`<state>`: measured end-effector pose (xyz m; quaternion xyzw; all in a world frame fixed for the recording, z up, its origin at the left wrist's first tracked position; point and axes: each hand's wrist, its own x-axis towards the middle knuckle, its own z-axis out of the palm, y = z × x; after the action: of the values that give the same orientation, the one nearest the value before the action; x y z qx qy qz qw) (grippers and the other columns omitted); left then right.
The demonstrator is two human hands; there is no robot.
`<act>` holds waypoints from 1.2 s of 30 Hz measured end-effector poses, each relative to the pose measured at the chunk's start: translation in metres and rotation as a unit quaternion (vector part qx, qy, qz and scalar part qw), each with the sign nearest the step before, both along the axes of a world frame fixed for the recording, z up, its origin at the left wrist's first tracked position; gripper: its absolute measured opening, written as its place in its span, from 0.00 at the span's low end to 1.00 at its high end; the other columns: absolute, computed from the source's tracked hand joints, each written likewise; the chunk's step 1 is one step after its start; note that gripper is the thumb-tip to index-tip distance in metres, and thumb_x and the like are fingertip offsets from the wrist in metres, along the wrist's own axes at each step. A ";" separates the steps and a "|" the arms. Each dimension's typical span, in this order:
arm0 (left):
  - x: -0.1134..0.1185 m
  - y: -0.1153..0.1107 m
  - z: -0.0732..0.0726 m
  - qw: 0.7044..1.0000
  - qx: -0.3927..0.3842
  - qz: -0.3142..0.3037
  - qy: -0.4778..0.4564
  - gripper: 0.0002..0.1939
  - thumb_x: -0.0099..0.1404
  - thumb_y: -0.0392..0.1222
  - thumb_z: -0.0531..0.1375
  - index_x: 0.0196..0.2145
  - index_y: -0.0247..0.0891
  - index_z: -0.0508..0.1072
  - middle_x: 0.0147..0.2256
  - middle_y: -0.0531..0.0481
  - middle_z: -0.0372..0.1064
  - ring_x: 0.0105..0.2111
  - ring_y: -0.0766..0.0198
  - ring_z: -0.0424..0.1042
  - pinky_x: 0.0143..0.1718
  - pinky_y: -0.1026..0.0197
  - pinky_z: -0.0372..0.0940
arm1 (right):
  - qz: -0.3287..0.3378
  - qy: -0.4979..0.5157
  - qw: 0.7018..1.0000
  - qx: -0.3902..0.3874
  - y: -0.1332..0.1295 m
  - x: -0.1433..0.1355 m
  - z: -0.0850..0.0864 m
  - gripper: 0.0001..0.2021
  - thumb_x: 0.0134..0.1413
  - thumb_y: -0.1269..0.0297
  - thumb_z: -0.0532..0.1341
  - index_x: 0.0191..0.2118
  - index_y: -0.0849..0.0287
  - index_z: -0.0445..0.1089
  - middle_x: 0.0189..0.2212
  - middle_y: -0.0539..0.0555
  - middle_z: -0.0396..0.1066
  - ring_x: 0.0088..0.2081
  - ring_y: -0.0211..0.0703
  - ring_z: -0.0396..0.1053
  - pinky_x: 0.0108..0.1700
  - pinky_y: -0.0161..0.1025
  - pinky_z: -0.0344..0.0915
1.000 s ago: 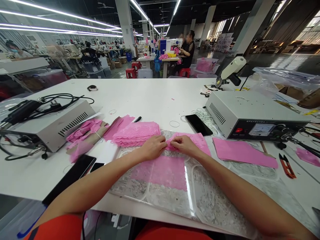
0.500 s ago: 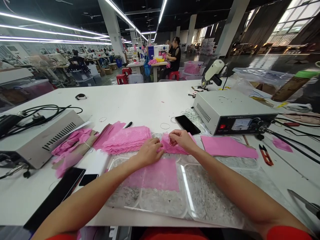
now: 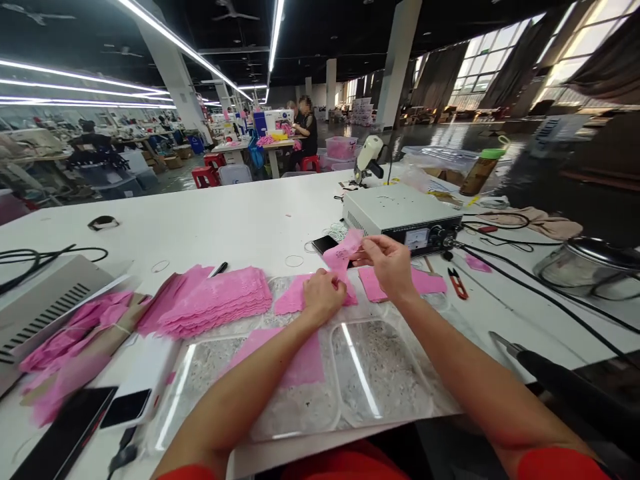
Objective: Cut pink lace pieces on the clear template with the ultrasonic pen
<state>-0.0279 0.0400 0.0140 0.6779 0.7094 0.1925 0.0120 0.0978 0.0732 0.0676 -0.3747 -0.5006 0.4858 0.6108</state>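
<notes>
My right hand (image 3: 389,265) pinches the edge of a thin pink lace piece (image 3: 344,253) and holds part of it up off the table. My left hand (image 3: 324,295) is closed at the lower end of that piece, fingertips curled onto it. Beneath and beside the left hand lies more pink lace (image 3: 290,297). A layered stack of pink lace pieces (image 3: 220,300) sits to its left. Nearer me, a flat pink piece (image 3: 306,363) rests on a clear-covered, marbled board (image 3: 385,363). Right of the hands lie pink panels (image 3: 430,282), partly hidden by my right wrist.
A grey power box (image 3: 400,203) stands behind my right hand, a black phone (image 3: 325,244) beside it. Red-handled thread snips (image 3: 457,284), cables and a glass jar (image 3: 575,267) are at right. Bundled pink fabric (image 3: 80,333) and another box (image 3: 55,300) are at left.
My right hand has lifted the pink lace piece up and to the right, stretching it from the left hand. The view has swung to the right.
</notes>
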 end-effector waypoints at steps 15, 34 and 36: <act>0.007 -0.100 -0.017 0.869 0.130 -0.458 0.136 0.06 0.62 0.31 0.55 0.28 0.38 0.68 0.28 0.51 0.65 0.31 0.62 0.62 0.56 0.50 0.56 | -0.149 -0.412 0.880 -0.181 -0.123 0.179 -0.088 0.12 0.43 0.55 0.57 0.19 0.56 0.67 0.12 0.49 0.65 0.16 0.39 0.62 0.21 0.38 0.57; 0.049 0.054 0.011 0.934 -0.203 -0.289 0.061 0.17 0.69 0.46 0.58 0.52 0.36 0.68 0.51 0.43 0.66 0.46 0.57 0.70 0.47 0.49 0.69 | -0.044 -0.410 0.911 -0.013 0.016 0.106 -0.065 0.07 0.43 0.64 0.56 0.21 0.57 0.69 0.19 0.49 0.70 0.23 0.38 0.65 0.28 0.35 0.60; 0.047 0.056 0.010 0.928 -0.223 -0.294 0.045 0.17 0.69 0.46 0.58 0.52 0.36 0.68 0.51 0.43 0.67 0.46 0.57 0.70 0.47 0.49 0.69 | -0.039 -0.407 0.912 -0.022 0.014 0.111 -0.072 0.08 0.44 0.63 0.55 0.23 0.58 0.69 0.19 0.49 0.70 0.23 0.38 0.65 0.28 0.35 0.60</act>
<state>0.0190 0.0963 0.0244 0.8439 0.5026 -0.0135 0.1873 0.2087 0.0873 -0.0042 -0.5727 -0.6799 0.2779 0.3640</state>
